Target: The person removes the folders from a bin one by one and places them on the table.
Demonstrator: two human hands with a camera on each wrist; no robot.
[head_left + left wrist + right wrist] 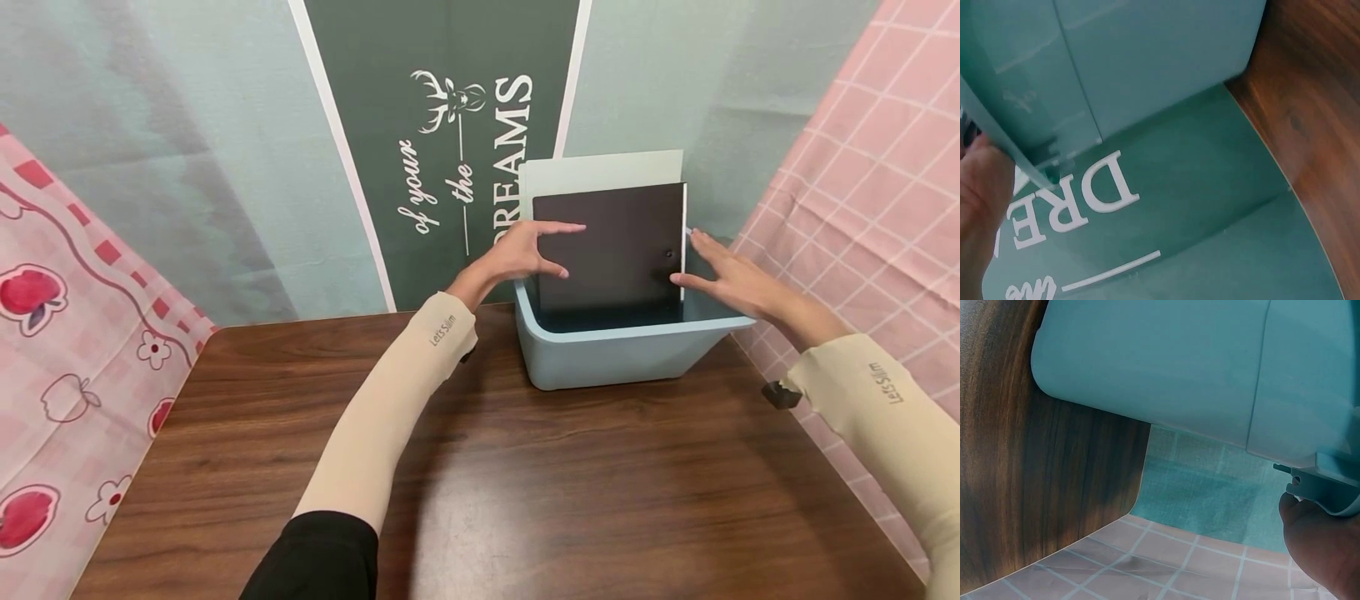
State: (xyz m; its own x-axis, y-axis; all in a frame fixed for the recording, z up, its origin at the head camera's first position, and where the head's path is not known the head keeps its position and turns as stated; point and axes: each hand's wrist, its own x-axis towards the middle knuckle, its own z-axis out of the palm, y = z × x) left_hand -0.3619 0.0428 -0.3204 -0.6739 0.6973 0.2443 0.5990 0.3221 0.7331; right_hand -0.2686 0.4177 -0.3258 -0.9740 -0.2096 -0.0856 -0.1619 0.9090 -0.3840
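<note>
A black flat panel [611,250] with a pale right edge stands upright in a light blue bin [615,358]. Behind it rises a pale green flat piece [607,169]. My left hand [517,250] reaches over the bin's left side, thumb and a finger spread in front of the panel; contact cannot be told. At the right side, my right hand [727,271] has its fingers spread, thumb by the panel's right edge. The left wrist view shows part of my left hand [982,200] beside the bin's rim; the right wrist view shows my right hand [1319,540] by the bin's handle [1325,487].
The bin stands at the back right of a brown wooden table [300,433]. Behind the table hangs a green cloth [450,50] with white lettering. A pink checked cloth [885,167] hangs on the right, and a fruit-patterned cloth [67,350] on the left.
</note>
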